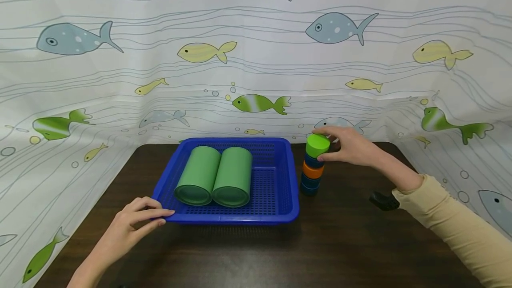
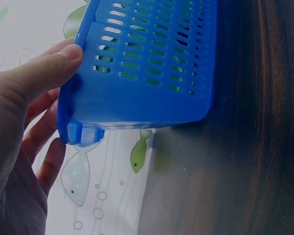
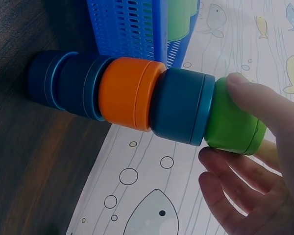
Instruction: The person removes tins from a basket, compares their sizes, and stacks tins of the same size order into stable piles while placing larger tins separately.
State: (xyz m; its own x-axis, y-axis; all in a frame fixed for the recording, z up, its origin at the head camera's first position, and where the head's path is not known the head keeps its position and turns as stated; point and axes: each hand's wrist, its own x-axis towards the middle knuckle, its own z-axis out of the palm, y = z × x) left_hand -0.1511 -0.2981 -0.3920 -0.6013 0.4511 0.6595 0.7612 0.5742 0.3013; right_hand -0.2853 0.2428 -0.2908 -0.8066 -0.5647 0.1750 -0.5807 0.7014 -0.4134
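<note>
My left hand (image 1: 134, 222) pinches the near left corner rim of a blue plastic basket (image 1: 294, 199); in the left wrist view the thumb is over the rim with the fingers behind. Two light green cylinders (image 1: 200, 170) lie side by side in the basket's left part. To its right, my right hand (image 1: 349, 146) holds a small green round container (image 3: 232, 117) between thumb and fingers, on top of an upright stack. Below it come a dark blue container (image 3: 181, 105), an orange one (image 3: 130, 93) and two more dark blue ones (image 3: 81, 85).
The dark wooden table (image 1: 256, 257) extends in front of the basket and right of the stack. A white cloth (image 1: 256, 70) printed with fish stands behind and along both sides. A black object (image 1: 384, 201) shows beside the right wrist.
</note>
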